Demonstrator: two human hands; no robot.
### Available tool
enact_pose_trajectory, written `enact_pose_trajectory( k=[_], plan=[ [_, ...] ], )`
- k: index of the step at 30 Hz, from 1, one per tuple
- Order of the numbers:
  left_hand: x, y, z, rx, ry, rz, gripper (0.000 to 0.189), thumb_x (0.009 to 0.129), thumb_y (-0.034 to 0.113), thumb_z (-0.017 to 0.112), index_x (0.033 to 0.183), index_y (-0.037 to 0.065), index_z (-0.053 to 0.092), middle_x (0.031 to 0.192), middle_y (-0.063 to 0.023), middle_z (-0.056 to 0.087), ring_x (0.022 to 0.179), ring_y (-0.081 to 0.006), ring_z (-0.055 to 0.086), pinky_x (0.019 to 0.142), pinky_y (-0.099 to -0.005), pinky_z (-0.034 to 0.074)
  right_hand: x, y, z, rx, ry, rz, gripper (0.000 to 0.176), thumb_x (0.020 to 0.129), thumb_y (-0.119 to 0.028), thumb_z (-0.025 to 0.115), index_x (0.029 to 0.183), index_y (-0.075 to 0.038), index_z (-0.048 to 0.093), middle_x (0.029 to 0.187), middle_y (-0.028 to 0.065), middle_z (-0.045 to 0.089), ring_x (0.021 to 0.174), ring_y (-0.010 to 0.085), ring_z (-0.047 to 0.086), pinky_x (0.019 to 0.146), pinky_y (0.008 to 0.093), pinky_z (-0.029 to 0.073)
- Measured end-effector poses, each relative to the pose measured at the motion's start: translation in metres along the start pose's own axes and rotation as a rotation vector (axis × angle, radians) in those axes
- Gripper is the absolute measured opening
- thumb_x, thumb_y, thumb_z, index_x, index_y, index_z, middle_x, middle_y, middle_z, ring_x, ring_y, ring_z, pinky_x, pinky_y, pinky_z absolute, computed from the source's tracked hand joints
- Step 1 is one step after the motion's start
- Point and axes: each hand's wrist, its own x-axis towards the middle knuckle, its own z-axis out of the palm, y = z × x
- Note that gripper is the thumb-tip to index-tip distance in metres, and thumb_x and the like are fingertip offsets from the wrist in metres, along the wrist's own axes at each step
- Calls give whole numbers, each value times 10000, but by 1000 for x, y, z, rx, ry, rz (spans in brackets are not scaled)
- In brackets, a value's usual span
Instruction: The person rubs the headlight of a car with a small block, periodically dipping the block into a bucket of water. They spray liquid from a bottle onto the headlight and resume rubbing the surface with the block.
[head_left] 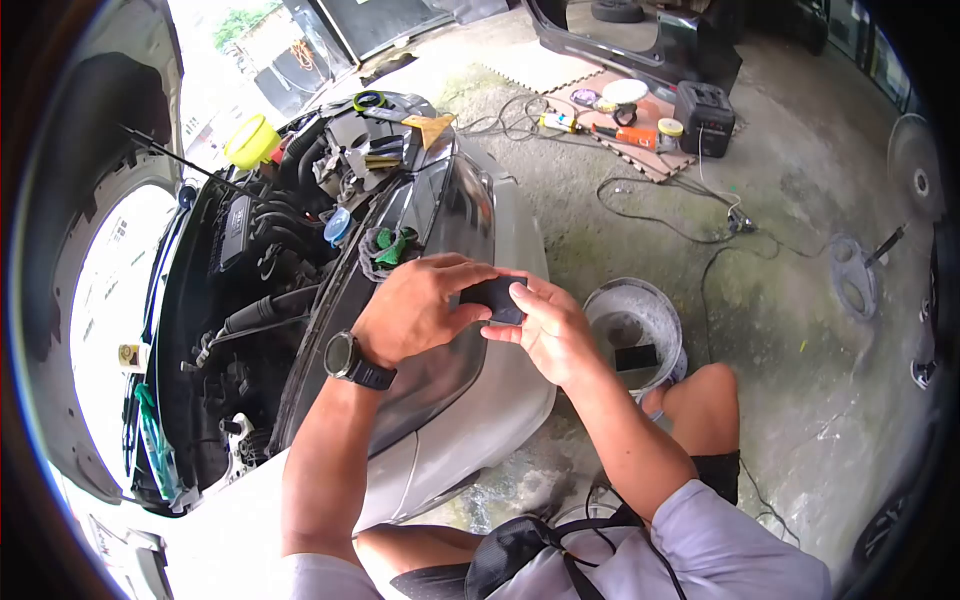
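Both L hand (415,312), R hand (548,335) grip block (494,297) at headlight (450,215) edge, bucket (652,300) near.

- bare grey concrete floor (790,260), stained and blotchy, with greenish patches toward the far end
- orange-brown foam mat (665,165) laid at the far end, strewn with small cans, tubes and a white disc (626,90)
- black boxy unit (705,118) on the mat's right edge
- thin dark cables (640,212) looping over the floor beside the mat
- white, dusty bucket (640,292) standing nearer in
- round fan-like shape (918,180) at the right edge, blurred
- dark car panel (640,45) propped at the top
- bright daylight and green foliage (240,20) through an opening, top left
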Motion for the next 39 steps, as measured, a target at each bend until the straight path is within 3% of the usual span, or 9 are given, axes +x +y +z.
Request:
enact_pose_trajectory(
  k=[4, 11, 13, 19, 24, 30, 33, 35, 39],
  plan=[
    [0, 5, 5, -247, 63, -54, 385, 859, 64, 828, 1239, 28, 773, 969, -198, 777, 737, -285, 722, 705, -381, 585, -15, -8, 3, 44, -103, -81, 505, 1092, -238, 597, 1535, -19, 494, 1405, 118, 651, 1258, 240, 661, 1057, 514, 554],
    [-4, 4, 17, -588, 111, -149, 329, 914, 164, 839, 1193, 3, 777, 935, -188, 788, 748, -232, 735, 720, -360, 578, -40, -22, 15, 9, -26, -143, 568, 1108, -299, 602, 1575, -19, 441, 1387, 114, 669, 1259, 283, 672, 1088, 522, 526],
    [-6, 7, 12, -479, -18, -151, 417, 917, 226, 869, 1248, -3, 759, 966, -120, 786, 797, -144, 692, 729, -318, 561, -41, -24, 20, -50, 66, -194, 647, 1111, -234, 601, 1607, 68, 315, 1386, 186, 629, 1212, 340, 694, 1070, 492, 551],
    [-2, 5, 12, -339, -18, -27, 436, 921, 327, 854, 1177, -19, 776, 963, -180, 778, 806, -235, 720, 768, -360, 570, -48, -19, 24, -155, 111, -271, 680, 1085, -246, 652, 1626, 21, 339, 1208, 134, 712, 1057, 236, 729, 980, 431, 575],
    [-4, 10, 11, -429, -75, -114, 360, 966, 291, 790, 1166, -8, 786, 895, -96, 781, 785, -157, 700, 730, -332, 558, -56, -28, 25, -222, 72, -312, 690, 1064, -109, 643, 1648, 24, 301, 1135, 111, 704, 994, 198, 714, 945, 403, 585],
    [-4, 12, 13, -693, -199, -158, 320, 972, 277, 779, 1134, 0, 789, 781, -20, 713, 726, -87, 654, 642, -262, 515, -70, -34, 34, -583, 159, -373, 771, 989, 70, 580, 1678, 26, 236, 1064, 77, 694, 923, 134, 671, 892, 332, 571],
    [-3, 11, 11, -775, -137, -188, 289, 980, 268, 775, 1065, -9, 785, 765, -12, 703, 719, -90, 656, 629, -264, 519, -73, -32, 28, -771, 177, -410, 746, 970, 64, 614, 1651, 34, 310, 1036, 60, 690, 931, 112, 654, 875, 286, 546],
    [-1, 4, 9, -710, -84, -254, 277, 981, 260, 776, 1026, -13, 775, 778, -13, 699, 725, -91, 659, 621, -266, 517, -75, -31, 23, -840, 161, -329, 609, 974, 62, 616, 1562, 30, 460, 1005, 38, 688, 887, 80, 629, 805, 256, 532],
    [-1, 4, 14, -866, -49, -188, 220, 959, 210, 799, 1006, -4, 774, 786, -6, 688, 734, -78, 632, 656, -257, 506, -73, -34, 15, -833, 188, -289, 449, 974, 57, 626, 1419, 27, 575, 1020, 48, 695, 779, 65, 607, 706, 252, 532]
  ],
)
